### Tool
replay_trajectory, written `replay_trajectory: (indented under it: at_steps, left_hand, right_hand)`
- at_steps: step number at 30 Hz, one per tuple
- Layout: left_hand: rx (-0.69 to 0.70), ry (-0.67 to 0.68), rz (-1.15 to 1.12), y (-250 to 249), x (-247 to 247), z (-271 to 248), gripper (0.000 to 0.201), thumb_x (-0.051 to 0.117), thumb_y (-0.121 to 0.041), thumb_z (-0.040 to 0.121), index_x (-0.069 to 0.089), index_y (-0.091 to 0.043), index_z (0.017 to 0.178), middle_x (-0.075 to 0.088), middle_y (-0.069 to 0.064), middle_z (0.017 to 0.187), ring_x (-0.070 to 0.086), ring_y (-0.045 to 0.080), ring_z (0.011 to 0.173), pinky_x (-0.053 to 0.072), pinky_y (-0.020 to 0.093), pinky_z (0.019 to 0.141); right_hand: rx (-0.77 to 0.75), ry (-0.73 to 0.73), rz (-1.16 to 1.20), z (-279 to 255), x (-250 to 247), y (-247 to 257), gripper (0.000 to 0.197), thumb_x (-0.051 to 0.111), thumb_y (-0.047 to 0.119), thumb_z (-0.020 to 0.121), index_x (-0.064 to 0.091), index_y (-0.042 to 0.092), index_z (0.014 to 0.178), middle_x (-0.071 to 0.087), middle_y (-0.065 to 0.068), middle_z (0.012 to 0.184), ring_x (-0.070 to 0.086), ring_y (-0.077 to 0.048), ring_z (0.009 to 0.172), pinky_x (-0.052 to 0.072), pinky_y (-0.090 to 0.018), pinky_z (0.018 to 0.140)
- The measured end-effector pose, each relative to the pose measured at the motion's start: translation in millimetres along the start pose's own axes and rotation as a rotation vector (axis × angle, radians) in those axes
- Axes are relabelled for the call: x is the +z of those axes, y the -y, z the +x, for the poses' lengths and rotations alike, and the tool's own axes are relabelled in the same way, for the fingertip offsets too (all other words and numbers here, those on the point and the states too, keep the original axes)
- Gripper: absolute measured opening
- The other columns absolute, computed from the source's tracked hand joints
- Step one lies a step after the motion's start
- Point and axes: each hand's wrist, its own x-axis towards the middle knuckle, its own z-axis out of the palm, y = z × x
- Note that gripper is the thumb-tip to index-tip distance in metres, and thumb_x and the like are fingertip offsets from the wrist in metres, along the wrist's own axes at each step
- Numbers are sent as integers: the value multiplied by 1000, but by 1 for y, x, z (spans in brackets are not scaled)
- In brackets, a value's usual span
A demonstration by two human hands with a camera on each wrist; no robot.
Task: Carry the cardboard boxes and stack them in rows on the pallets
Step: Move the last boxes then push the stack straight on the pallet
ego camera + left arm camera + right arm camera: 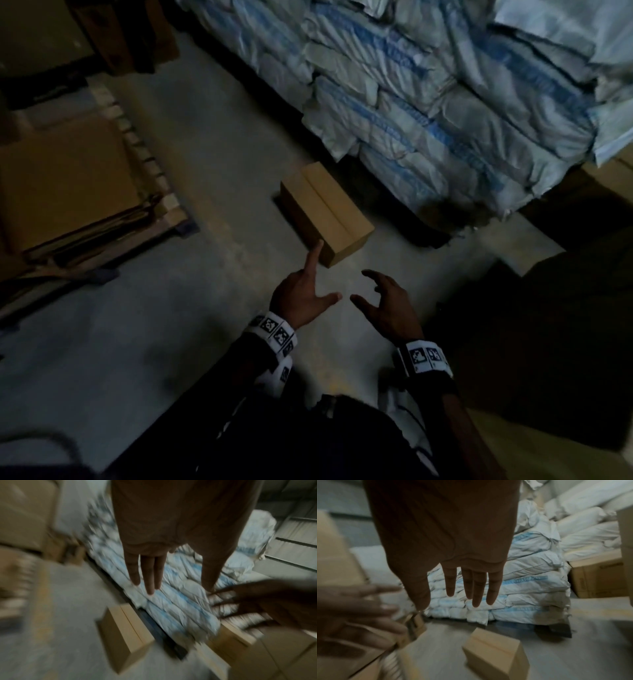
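**On the floor ahead of you: one box, both hands empty**

From the head camera, your left hand point(301, 294) and right hand point(387, 305) hung side by side above the concrete floor point(212, 171), fingers spread and loosely bent, holding nothing. Your left forefinger pointed up toward the near end of the cardboard box point(325, 212), which lay flat on the floor with its top seam running lengthwise, just beside the tall stack of white and blue sacks point(428, 102). Whether the fingertip touched the box you could not tell from this angle. To your left sat a wooden pallet point(150, 168) carrying flattened cardboard sheets point(68, 181).

From the left wrist, your left hand point(171, 527) showed straight, relaxed fingers point(149, 573) with nothing between them. Below them lay the cardboard box point(125, 634), close to the edge of the sacks point(180, 601). Your right hand point(267, 605) came in blurred at the right, fingers splayed.

From the right wrist, your right hand point(447, 531) was likewise held wide, fingers point(477, 586) straight and empty. The cardboard box point(496, 651) lay on the floor below them, in front of the sacks point(530, 585). Your left hand point(356, 615) appeared blurred at the left, and another carton point(597, 577) stood past the sacks at the right.
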Motion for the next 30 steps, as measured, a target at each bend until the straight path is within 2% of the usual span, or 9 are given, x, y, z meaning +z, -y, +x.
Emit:
replay_trajectory:
  at_steps: [4,7,13,15,19,21,24,27,30]
  left_hand:
    - [-22,151,59,-1,-6,83,117,75,-56,85,-14,-45,159,54,12,149,58,33,128,50,40,100]
    - [-96,175,83,8,-7,139,117,75,-58,84,-15,-48,158,62,16,138,63,34,120,53,43,96]
    - [-194,275,179,26,12,257,114,74,-47,89,-14,-40,160,69,19,120,68,38,102,54,39,78]
    - [-218,301,218,32,20,294,111,73,-44,90,-14,-40,160,71,19,114,69,38,96,55,41,77]
    - [-304,300,130,60,57,381,102,73,-43,90,-4,-54,156,59,13,142,61,36,122,52,50,100]
    - [-349,304,101,80,84,419,100,73,-45,89,0,-54,156,57,12,144,58,36,127,49,51,104]
    - [-434,410,130,114,133,477,103,64,-69,79,-8,-58,153,62,12,135,60,34,122,46,53,106]
    - [-420,466,143,150,185,531,101,64,-59,91,-12,-52,157,60,12,136,60,32,119,46,43,103]
    - [-443,423,214,183,229,581,100,62,-61,92,-15,-51,156,58,15,132,60,33,112,49,45,95]
  right_hand:
    - [67,-29,4,75,-15,1,64,70,48,93,49,25,149,50,-6,150,56,-26,129,50,-41,101]
    - [99,7,13,128,-22,-17,64,71,48,93,49,25,149,51,-6,150,57,-26,128,48,-37,100]
    - [226,120,38,255,-14,-91,65,72,43,93,48,24,150,53,-11,148,57,-32,128,49,-41,102]
    - [259,176,49,295,-4,-116,67,72,42,94,44,22,152,52,-12,149,56,-34,129,48,-44,103]
    - [354,323,-25,387,30,-180,73,69,43,95,34,25,157,48,-13,151,48,-35,136,44,-44,106]
    - [367,376,-85,430,50,-213,76,68,43,95,29,25,159,45,-13,154,46,-35,138,43,-44,108]
    - [378,408,-155,497,88,-266,81,67,45,95,23,26,161,41,-13,156,44,-36,139,43,-45,109]
    - [380,381,-202,556,122,-309,87,68,49,94,18,29,162,39,-14,157,44,-39,138,46,-51,106]
    - [363,309,-218,610,151,-345,95,72,53,89,15,35,163,27,-11,165,32,-38,147,40,-56,112]
